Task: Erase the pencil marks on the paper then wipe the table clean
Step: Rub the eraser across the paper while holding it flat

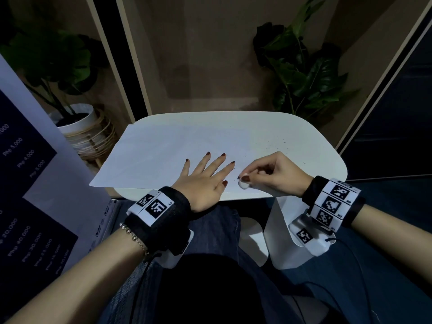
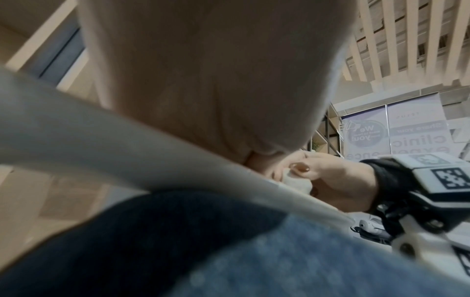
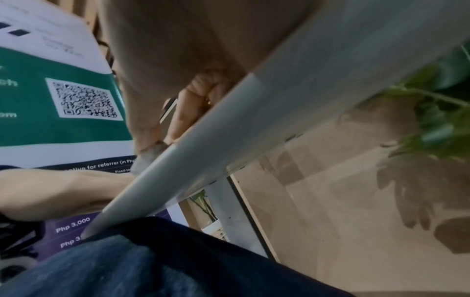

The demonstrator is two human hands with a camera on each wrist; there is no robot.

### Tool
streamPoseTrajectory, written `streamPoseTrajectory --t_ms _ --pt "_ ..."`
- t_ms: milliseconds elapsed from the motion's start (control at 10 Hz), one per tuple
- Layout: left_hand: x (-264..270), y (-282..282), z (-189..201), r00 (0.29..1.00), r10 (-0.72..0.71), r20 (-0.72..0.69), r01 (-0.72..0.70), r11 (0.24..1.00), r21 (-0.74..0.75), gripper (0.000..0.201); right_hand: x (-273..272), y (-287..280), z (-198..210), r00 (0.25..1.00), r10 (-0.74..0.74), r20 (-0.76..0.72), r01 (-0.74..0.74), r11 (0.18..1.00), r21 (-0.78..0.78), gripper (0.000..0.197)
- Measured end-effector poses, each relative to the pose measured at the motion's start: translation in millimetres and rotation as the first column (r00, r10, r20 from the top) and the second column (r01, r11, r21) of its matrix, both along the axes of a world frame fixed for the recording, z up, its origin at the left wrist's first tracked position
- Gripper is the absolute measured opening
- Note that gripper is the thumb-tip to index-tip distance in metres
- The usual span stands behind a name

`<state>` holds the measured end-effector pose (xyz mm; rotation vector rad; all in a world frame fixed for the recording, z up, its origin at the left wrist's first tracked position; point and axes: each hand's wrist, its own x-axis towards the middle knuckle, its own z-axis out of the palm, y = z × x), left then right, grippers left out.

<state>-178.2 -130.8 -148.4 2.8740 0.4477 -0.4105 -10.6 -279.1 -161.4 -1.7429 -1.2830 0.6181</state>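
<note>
Only the head view shows the left hand (image 1: 203, 181) flat, fingers spread, on the white paper sheet (image 1: 163, 155); the right hand (image 1: 273, 174) pinches a small white eraser (image 1: 244, 185) against the sheet, dark crumbs (image 1: 275, 143) speckling the white rounded table (image 1: 315, 148).

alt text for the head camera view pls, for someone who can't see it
Seen from above, a person's left hand presses flat on a sheet of paper on a small white table, while the right hand pinches a white eraser against the paper's near edge. Dark specks dot the table to the right; potted plants stand behind.
</note>
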Motion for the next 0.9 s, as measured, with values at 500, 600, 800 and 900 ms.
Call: streamPoseTrajectory --t_ms 500,600,800,900 --pt "-0.2 -0.9 1.2 1.000 -0.002 -0.008 0.002 1.000 0.010 0.052 -3.6 0.8 -1.1 1.000 0.003 -0.003 -0.003 1.000 0.002 0.010" --pt "0.7 0.0 0.3 1.000 -0.001 -0.005 0.001 1.000 0.012 0.053 -7.3 4.1 -5.4 0.995 -0.100 0.014 0.099 0.992 0.084 0.008" --pt "0.5 -0.4 -0.9 1.000 0.003 0.000 -0.003 1.000 0.011 0.052 -0.3 0.8 1.2 0.999 -0.034 -0.023 0.034 0.999 0.001 0.008" --pt "0.8 0.0 -0.4 1.000 0.004 0.000 -0.004 1.000 0.010 0.053 -6.0 4.8 -3.3 0.996 -0.084 -0.026 0.086 0.994 0.073 0.010"
